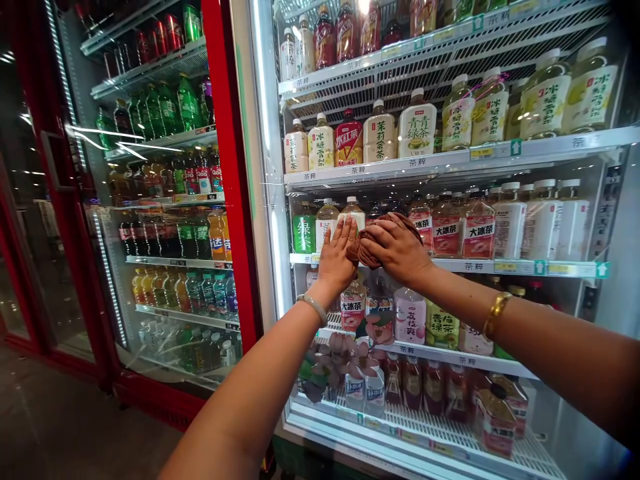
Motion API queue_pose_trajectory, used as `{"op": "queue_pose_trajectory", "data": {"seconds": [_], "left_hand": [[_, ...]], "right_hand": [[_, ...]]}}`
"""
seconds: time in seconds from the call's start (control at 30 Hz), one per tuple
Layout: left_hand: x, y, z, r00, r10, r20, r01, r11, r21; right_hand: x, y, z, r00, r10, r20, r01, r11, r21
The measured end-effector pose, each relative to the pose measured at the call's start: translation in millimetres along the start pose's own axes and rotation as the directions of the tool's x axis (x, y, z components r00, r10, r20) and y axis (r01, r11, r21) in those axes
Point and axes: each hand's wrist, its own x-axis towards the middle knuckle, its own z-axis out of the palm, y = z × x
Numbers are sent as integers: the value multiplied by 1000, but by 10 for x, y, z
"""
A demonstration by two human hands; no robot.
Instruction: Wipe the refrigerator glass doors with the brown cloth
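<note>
My right hand (pixel 395 243) presses a bunched brown cloth (pixel 370 255) against the glass door (pixel 330 190) of a drinks fridge, its fingers curled over the fabric. Just to the left, my left hand (pixel 341 257) lies flat on the same glass with its fingers stretched upward; its thumb side is close to the cloth's edge, and I cannot tell whether they touch. A pale bangle (pixel 314 308) rings my left wrist and a gold bracelet (pixel 496 313) my right. Behind the glass, bottled drinks (pixel 445 227) stand on the shelf at hand height, some partly hidden by my hands.
Shelves above and below hold more bottles (pixel 417 123). Flower shapes (pixel 350 357) show on the lower glass. At the left stands another fridge with a red frame (pixel 227 200), cans and bottles inside, and a door handle (pixel 56 160). Dark floor (pixel 65 413) lies at lower left.
</note>
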Motion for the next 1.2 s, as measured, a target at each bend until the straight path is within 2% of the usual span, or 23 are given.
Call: {"op": "queue_pose_trajectory", "data": {"seconds": [0.07, 0.13, 0.23, 0.33, 0.43, 0.57, 0.67, 0.77, 0.87, 0.93, 1.0, 1.03, 1.13, 1.2], "left_hand": [[-8, -50, -17, 1000, 22, 21, -23, 999, 24], [7, -87, -25, 999, 36, 35, -37, 999, 36], [34, -116, -14, 999, 22, 43, -23, 1000, 19], [31, -129, 4, 998, -58, 11, 58, 998, 4], [-9, -155, 5, 997, -76, -9, 76, 997, -4], [-95, -235, -19, 999, -38, 8, 37, 999, 15], [-129, -323, -48, 999, 18, 39, -20, 999, 47], [-108, -406, -69, 997, 54, 53, -58, 996, 69], [-70, -457, -62, 999, 20, 49, -23, 998, 59], [-69, -474, -45, 998, -56, 19, 55, 998, 43], [-100, -495, -30, 996, -94, -4, 94, 995, 31], [-127, -512, -25, 996, -89, -9, 89, 996, 28], [-226, -601, -22, 999, -41, -8, 41, 999, 31], [-282, -679, -26, 1000, -8, 3, 8, 999, 40]], "right_hand": [[74, 112, -18, 997, -81, 18, 81, 996, 24], [302, 294, -44, 995, -92, 31, 90, 995, 47], [729, 524, -60, 997, 76, 10, -77, 996, 46], [933, 522, -26, 971, 234, -48, -233, 972, 34], [761, 266, 30, 978, 203, -41, -202, 979, 20], [310, -108, 67, 1000, 2, 22, -3, 1000, 19], [277, -82, 48, 992, -120, 39, 117, 992, 51], [635, 206, 16, 994, -103, 38, 100, 993, 58], [1092, 475, 35, 998, 68, -4, -68, 997, 39], [1254, 507, 84, 984, 175, -31, -173, 984, 48], [1230, 392, 139, 975, 217, -46, -214, 975, 60], [1153, 290, 163, 980, 194, -51, -192, 980, 55], [791, -68, 207, 999, -4, -44, 4, 1000, 4], [596, -230, 215, 990, -133, -35, 133, 991, -11]]}}
